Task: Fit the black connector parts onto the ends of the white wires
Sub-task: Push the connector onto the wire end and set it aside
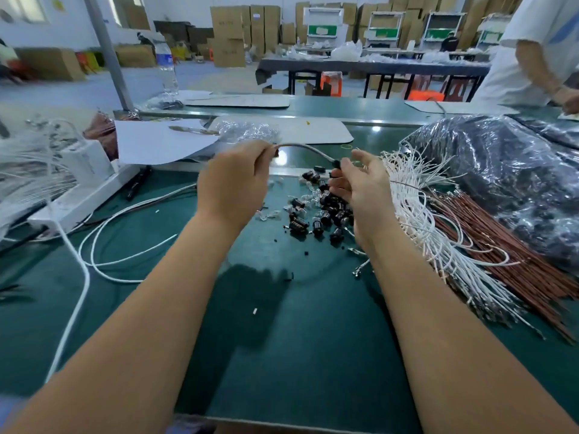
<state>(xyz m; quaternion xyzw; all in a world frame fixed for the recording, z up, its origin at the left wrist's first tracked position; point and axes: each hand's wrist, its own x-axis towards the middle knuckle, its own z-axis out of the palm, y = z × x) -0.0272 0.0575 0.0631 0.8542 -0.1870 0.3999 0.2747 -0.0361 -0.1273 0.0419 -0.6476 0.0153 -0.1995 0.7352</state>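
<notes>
My left hand point(233, 180) pinches one end of a short white wire point(308, 149) that arcs over to my right hand point(360, 183). At the wire's right end my right fingertips pinch a small black connector part point(336, 164). Both hands hover above the green table point(282, 324). Beneath them lies a loose pile of black connector parts point(319, 211), mixed with a few clear plastic bits. To the right, a thick bundle of white wires point(423, 220) fans across the table.
A bundle of brown wires point(507, 261) lies right of the white ones, beside black goods in clear plastic bags point(501, 170). White cables point(103, 242) and a white box point(84, 183) sit left. Paper sheets and a water bottle point(166, 67) stand farther back. Another person point(532, 51) stands at the far right.
</notes>
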